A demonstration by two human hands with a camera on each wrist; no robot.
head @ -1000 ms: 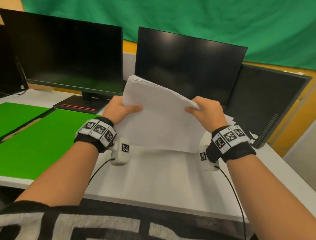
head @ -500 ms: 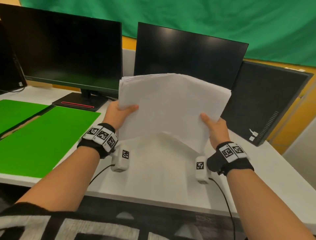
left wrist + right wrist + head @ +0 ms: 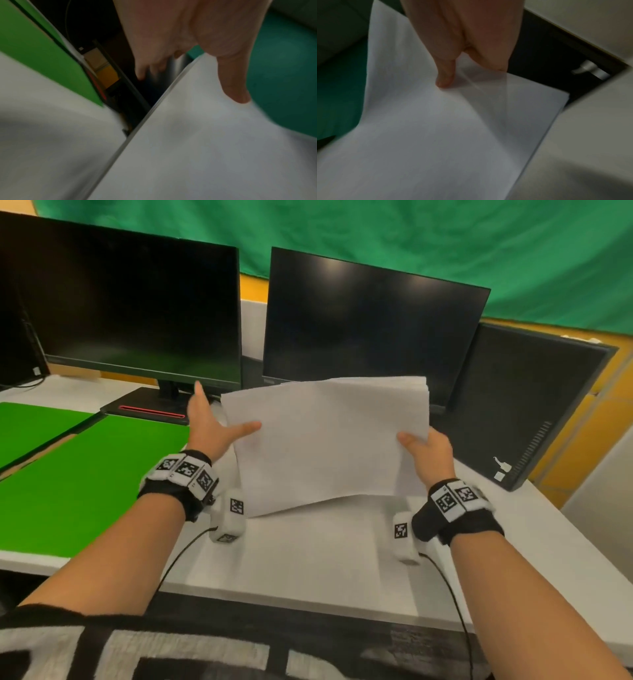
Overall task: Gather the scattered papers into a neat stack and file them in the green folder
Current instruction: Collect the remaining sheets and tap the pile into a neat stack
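Observation:
A stack of white papers (image 3: 325, 440) hangs tilted above the white table (image 3: 308, 559), in front of the middle monitor. My right hand (image 3: 424, 446) pinches its right edge, thumb on the front (image 3: 443, 81) and fingers hidden behind. My left hand (image 3: 212, 422) is at the stack's left edge with its fingers straight (image 3: 142, 70) and apart from the sheets; only the thumb (image 3: 235, 89) lies on the top sheet (image 3: 197, 135). The green folder (image 3: 85, 474) lies open and flat on the table to the left, its other flap (image 3: 30, 422) further left.
Two dark monitors (image 3: 137, 313) (image 3: 366, 326) stand behind the stack, the left one's base (image 3: 147, 409) next to the folder. A third black monitor (image 3: 524, 402) leans at the right. The table's front edge (image 3: 308, 604) is near my body.
The stack has come down and tilted flatter. My left hand has let go of its left edge: its fingers straightened, the thumb stayed on the sheet. My right hand keeps its pinch.

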